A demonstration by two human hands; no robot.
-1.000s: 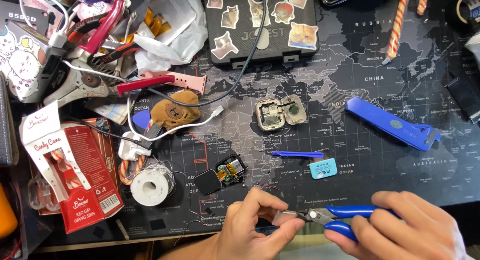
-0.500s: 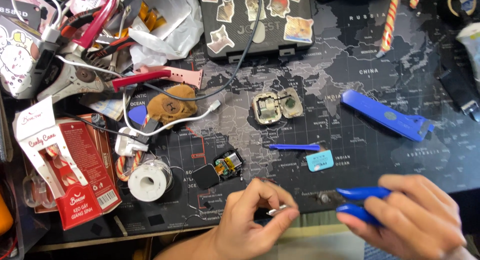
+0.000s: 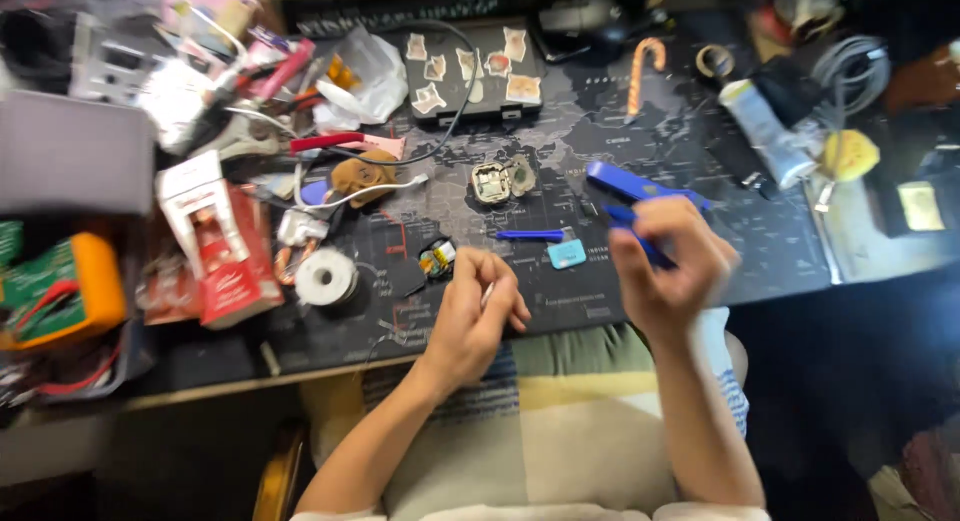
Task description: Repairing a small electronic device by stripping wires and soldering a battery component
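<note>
Item: small-parts work at the worktop (image 3: 760,271), near edge of the dark map-printed mat.

Landmark: the opened small device (image 3: 437,258) with its innards showing.

- Left hand (image 3: 478,316): just on your side of the device, fingers pinched narrow on a small pale metal piece (image 3: 487,296); what it is cannot be told.
- Right hand (image 3: 665,261): well right of the device, lifted off the mat, closed around blue-handled pliers (image 3: 628,219); their tip is blurred.
- Blue pry stick (image 3: 530,236) and light blue pick (image 3: 566,254): between the device and your right hand.
- Solder spool (image 3: 326,277): just left of the device.
- Second opened casing (image 3: 500,179): beyond the device.

Step, as judged: between grips, with the piece held and the pliers drawn away. A further move would call for steadying the pinch and bringing the pliers' tip squarely to the piece.
</note>
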